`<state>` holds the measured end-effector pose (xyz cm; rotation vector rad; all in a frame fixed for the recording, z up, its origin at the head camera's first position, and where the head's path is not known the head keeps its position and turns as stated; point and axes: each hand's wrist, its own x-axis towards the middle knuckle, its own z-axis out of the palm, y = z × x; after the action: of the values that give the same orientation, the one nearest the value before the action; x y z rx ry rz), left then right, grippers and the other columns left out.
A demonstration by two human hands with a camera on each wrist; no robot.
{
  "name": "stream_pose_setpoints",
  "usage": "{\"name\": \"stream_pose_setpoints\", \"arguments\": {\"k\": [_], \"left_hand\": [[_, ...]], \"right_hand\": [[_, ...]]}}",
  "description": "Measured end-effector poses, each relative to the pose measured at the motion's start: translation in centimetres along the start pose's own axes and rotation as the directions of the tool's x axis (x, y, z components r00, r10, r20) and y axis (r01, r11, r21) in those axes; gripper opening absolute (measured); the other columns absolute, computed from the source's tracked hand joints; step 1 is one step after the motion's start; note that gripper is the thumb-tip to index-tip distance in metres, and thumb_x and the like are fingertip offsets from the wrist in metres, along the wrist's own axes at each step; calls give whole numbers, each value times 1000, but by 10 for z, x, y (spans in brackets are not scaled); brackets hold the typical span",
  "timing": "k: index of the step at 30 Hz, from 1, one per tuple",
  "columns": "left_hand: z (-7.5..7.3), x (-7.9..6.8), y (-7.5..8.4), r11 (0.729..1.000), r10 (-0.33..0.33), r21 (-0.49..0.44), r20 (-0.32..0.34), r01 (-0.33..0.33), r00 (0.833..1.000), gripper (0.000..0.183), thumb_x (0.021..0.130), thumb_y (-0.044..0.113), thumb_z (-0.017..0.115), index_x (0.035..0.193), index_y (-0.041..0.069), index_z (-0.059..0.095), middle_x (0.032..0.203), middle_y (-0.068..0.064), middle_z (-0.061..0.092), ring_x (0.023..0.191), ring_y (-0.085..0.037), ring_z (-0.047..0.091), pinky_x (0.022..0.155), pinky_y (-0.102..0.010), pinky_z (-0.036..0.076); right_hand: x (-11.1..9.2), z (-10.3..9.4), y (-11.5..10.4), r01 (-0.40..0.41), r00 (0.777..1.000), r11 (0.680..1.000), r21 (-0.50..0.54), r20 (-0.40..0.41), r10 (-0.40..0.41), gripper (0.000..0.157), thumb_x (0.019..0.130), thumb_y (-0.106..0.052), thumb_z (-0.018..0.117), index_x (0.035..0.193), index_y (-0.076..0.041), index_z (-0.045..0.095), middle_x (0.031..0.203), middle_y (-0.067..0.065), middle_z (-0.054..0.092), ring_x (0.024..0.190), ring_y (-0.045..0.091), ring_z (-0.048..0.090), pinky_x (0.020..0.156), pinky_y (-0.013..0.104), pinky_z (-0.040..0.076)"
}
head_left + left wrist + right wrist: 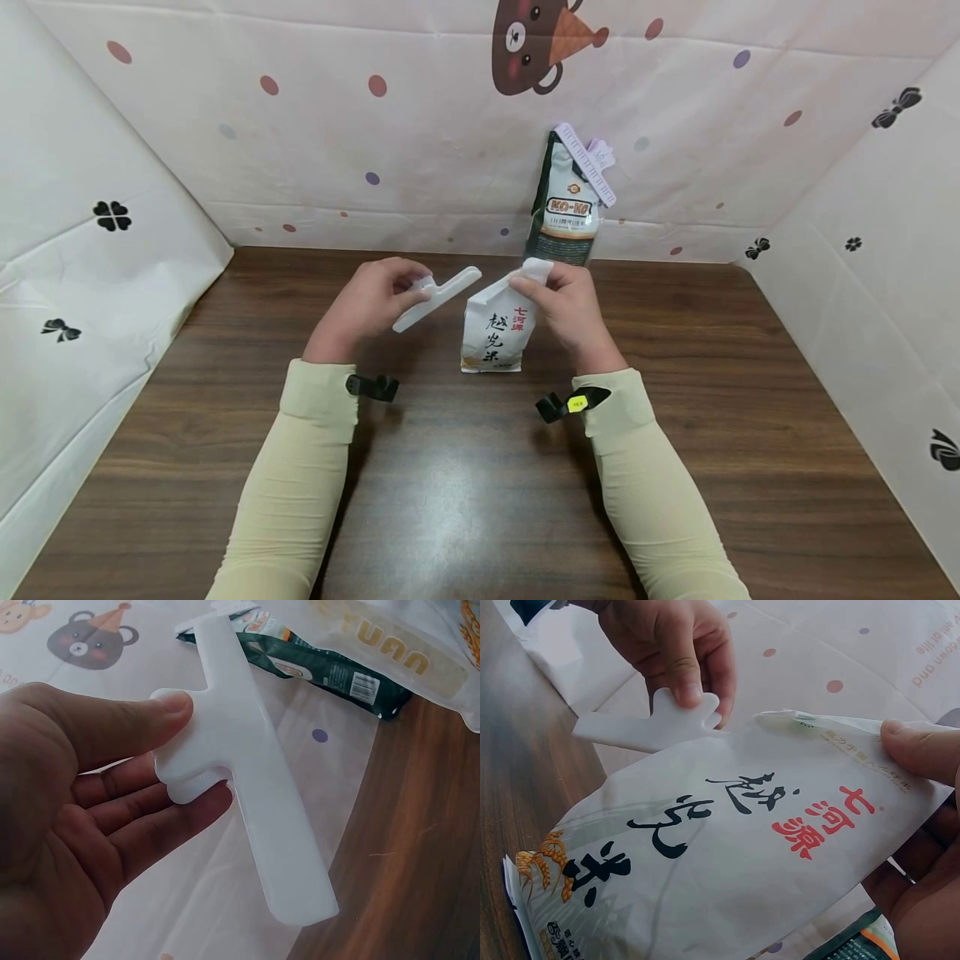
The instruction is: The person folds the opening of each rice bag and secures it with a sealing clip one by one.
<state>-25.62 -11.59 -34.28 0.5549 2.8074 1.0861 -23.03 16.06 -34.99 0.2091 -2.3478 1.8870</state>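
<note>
My left hand (378, 302) pinches a white plastic bag clip (437, 298) by its grip tabs, thumb on one side and fingers on the other. The clip's long bar (262, 787) slants across the left wrist view. My right hand (566, 307) grips the top corner of a white rice bag (495, 333) printed with black and red characters. The bag stands tilted, its bottom near the table. In the right wrist view the clip (645, 733) is just beyond the bag's edge; whether they touch, I cannot tell.
Behind the rice bag a green and white KO-KO bag (567, 218) leans against the patterned wall cloth (427, 142). A lilac clip (587, 167) sits across its top. The dark wood table (450, 483) extends toward me and to both sides.
</note>
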Motion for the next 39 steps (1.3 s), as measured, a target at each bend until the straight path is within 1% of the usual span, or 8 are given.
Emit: {"name": "stream_pose_setpoints", "arguments": {"k": [4,8,15,21,27,30,35,39], "left_hand": [[-1,-1,0,1000,14,-16,-1,-14,1000,32,92,22,67,122,12,64,114,-7,65,98,-23,60,84,-43,52],[-2,-2,1,999,13,-33,3,-13,1000,32,92,23,67,123,13,63,114,-6,65,98,-22,59,84,-42,53],[-4,-5,5,998,25,-58,-11,-26,1000,30,92,24,67,121,15,64,111,-4,65,96,-21,59,81,-40,53],[-5,-8,7,997,28,-73,-4,-28,1000,29,92,24,67,120,18,64,111,-2,64,96,-21,59,80,-40,54],[-6,-8,8,996,55,-70,-14,-56,998,29,91,23,68,119,17,64,111,-2,65,96,-21,60,81,-41,54],[-6,-8,9,994,71,-81,-21,-72,997,29,91,22,69,119,15,64,111,-3,65,96,-21,61,81,-41,54],[-5,-8,10,991,80,-108,-28,-82,996,30,90,22,70,118,15,65,109,-4,65,96,-20,61,82,-40,55],[-5,-9,13,985,118,-122,-50,-123,992,28,89,20,71,116,14,66,108,-3,65,95,-19,62,82,-39,54]], "right_hand": [[0,0,-1,-11,1000,1000,11,0,11,26,84,-25,76,101,-5,73,93,4,70,84,17,61,72,29,53],[-1,0,-1,-21,1000,1000,7,0,21,27,85,-26,76,102,-5,73,94,5,70,85,17,60,73,29,53],[-1,0,-2,-17,1000,1000,-1,-1,17,28,85,-26,76,102,-4,73,95,6,70,85,18,60,73,29,53],[-1,0,-2,-9,1000,1000,-2,-1,9,28,85,-25,76,103,-4,73,95,6,69,85,18,60,74,30,53],[0,-1,0,-9,1000,1000,-1,3,9,29,85,-27,76,103,-5,73,95,6,69,86,18,60,74,30,53],[-1,-1,-1,-7,1000,1000,3,5,7,29,85,-27,76,103,-5,73,96,7,69,87,19,60,74,30,53],[-1,0,-1,-5,1000,1000,14,8,5,28,84,-25,76,103,-4,73,95,6,69,86,19,60,74,30,53],[-1,-1,-1,8,1000,1000,18,5,-8,28,84,-24,76,102,-3,73,94,6,69,86,19,60,74,30,53]]}}
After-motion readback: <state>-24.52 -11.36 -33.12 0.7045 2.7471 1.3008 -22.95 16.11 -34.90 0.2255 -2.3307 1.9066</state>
